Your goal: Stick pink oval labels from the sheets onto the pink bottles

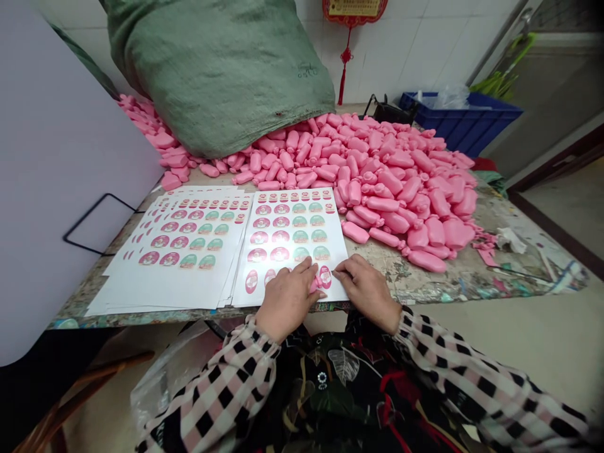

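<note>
A white sticker sheet (297, 251) lies at the table's front edge, with rows of pink and green labels. My left hand (290, 296) rests over its lower part, its fingers closed around a small pink bottle (315, 285) that is mostly hidden. Just right of the bottle is an oval pink sticker (325, 277) in the bottom row. My right hand (365, 289) is at the sheet's lower right edge, thumb and forefinger pinched together close to that sticker. Whatever those fingertips hold is too small to make out.
More sticker sheets (160, 286) overlap in a stack on the left. A big heap of pink bottles (377, 170) covers the back and right, spilling from beneath a green sack (212, 69). Behind stands a blue crate (467, 123). A pale panel (70, 157) borders the left side.
</note>
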`<state>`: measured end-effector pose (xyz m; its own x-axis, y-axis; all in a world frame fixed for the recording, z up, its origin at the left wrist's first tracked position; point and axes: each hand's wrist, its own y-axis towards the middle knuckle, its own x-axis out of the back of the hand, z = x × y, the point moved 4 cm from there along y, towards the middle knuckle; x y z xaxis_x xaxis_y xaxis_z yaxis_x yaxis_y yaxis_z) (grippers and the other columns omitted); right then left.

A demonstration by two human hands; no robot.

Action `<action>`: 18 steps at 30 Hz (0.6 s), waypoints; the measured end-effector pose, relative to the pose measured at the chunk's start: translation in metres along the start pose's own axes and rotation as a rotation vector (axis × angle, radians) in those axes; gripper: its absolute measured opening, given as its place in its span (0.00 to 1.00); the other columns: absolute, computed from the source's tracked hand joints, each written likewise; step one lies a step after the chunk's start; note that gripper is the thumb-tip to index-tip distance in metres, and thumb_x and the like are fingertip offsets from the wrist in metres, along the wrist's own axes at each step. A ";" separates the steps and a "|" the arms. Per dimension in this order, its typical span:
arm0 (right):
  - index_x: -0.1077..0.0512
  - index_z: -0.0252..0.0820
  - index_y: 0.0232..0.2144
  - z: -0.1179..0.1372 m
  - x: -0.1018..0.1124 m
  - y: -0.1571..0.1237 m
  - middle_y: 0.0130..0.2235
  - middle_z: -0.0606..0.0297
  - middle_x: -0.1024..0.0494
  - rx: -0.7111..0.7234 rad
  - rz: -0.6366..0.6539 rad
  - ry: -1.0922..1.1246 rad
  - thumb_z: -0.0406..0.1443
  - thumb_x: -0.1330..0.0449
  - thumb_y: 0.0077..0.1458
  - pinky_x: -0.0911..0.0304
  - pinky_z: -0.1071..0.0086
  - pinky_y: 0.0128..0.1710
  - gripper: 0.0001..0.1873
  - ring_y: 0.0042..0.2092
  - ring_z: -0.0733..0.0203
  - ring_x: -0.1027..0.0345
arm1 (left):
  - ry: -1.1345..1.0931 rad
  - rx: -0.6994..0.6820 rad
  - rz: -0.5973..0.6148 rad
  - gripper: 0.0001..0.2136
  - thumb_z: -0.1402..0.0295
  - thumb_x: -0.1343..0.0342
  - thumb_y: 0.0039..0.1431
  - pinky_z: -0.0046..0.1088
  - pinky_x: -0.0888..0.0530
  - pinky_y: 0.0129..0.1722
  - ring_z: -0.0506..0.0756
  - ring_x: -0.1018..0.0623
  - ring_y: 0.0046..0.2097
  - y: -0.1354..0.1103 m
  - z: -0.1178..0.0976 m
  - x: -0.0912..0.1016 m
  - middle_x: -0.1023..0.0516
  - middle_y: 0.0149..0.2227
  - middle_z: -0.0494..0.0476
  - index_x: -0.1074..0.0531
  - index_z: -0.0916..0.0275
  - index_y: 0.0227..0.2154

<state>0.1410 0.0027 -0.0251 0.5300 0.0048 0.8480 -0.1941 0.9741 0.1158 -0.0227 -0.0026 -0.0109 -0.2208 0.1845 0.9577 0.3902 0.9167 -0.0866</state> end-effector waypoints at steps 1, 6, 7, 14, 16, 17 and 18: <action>0.31 0.45 0.33 0.000 -0.001 0.002 0.35 0.65 0.31 -0.004 -0.008 -0.002 0.39 0.50 0.59 0.43 0.70 0.35 0.09 0.36 0.62 0.35 | 0.001 -0.002 0.001 0.25 0.57 0.48 0.55 0.40 0.32 0.45 0.62 0.29 0.48 0.000 0.000 0.000 0.41 0.61 0.55 0.40 0.54 0.56; 0.31 0.45 0.34 0.000 -0.004 0.014 0.36 0.64 0.30 -0.017 -0.016 -0.026 0.39 0.51 0.59 0.44 0.70 0.34 0.10 0.36 0.61 0.35 | 0.024 -0.006 -0.008 0.25 0.57 0.48 0.55 0.40 0.31 0.43 0.62 0.29 0.47 0.000 0.000 0.000 0.41 0.61 0.54 0.40 0.54 0.57; 0.31 0.45 0.34 0.000 -0.004 0.016 0.36 0.64 0.30 -0.018 -0.015 -0.032 0.39 0.51 0.59 0.44 0.70 0.34 0.10 0.36 0.61 0.35 | 0.031 -0.007 -0.010 0.25 0.57 0.49 0.55 0.41 0.30 0.42 0.63 0.29 0.46 0.000 0.000 0.001 0.41 0.61 0.54 0.41 0.54 0.57; 0.31 0.45 0.34 0.002 0.004 0.007 0.36 0.65 0.31 0.012 0.025 -0.060 0.39 0.50 0.58 0.45 0.70 0.33 0.09 0.35 0.62 0.35 | 0.029 -0.028 -0.022 0.25 0.57 0.50 0.56 0.40 0.31 0.43 0.62 0.29 0.46 -0.001 -0.002 0.002 0.40 0.60 0.55 0.41 0.55 0.56; 0.31 0.45 0.33 0.002 0.006 0.003 0.35 0.66 0.31 0.035 0.058 -0.052 0.38 0.49 0.58 0.45 0.71 0.33 0.08 0.35 0.63 0.35 | 0.023 -0.024 -0.023 0.25 0.57 0.50 0.56 0.40 0.32 0.43 0.62 0.29 0.47 -0.001 -0.002 0.002 0.40 0.60 0.56 0.41 0.55 0.56; 0.31 0.45 0.32 0.002 0.006 0.001 0.35 0.66 0.31 0.044 0.074 -0.048 0.38 0.49 0.58 0.45 0.71 0.33 0.08 0.35 0.64 0.35 | 0.021 -0.025 -0.024 0.24 0.57 0.50 0.56 0.40 0.32 0.44 0.62 0.29 0.47 -0.001 -0.002 0.002 0.40 0.60 0.56 0.40 0.55 0.56; 0.31 0.45 0.32 0.002 0.007 0.000 0.35 0.66 0.31 0.048 0.083 -0.046 0.38 0.49 0.58 0.45 0.71 0.33 0.08 0.35 0.64 0.35 | 0.020 -0.028 -0.028 0.24 0.56 0.50 0.56 0.40 0.32 0.44 0.62 0.29 0.47 -0.002 -0.002 0.002 0.40 0.60 0.56 0.40 0.56 0.56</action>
<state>0.1429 0.0018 -0.0181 0.4719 0.0738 0.8786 -0.2760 0.9588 0.0678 -0.0224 -0.0043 -0.0085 -0.2140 0.1515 0.9650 0.4091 0.9110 -0.0523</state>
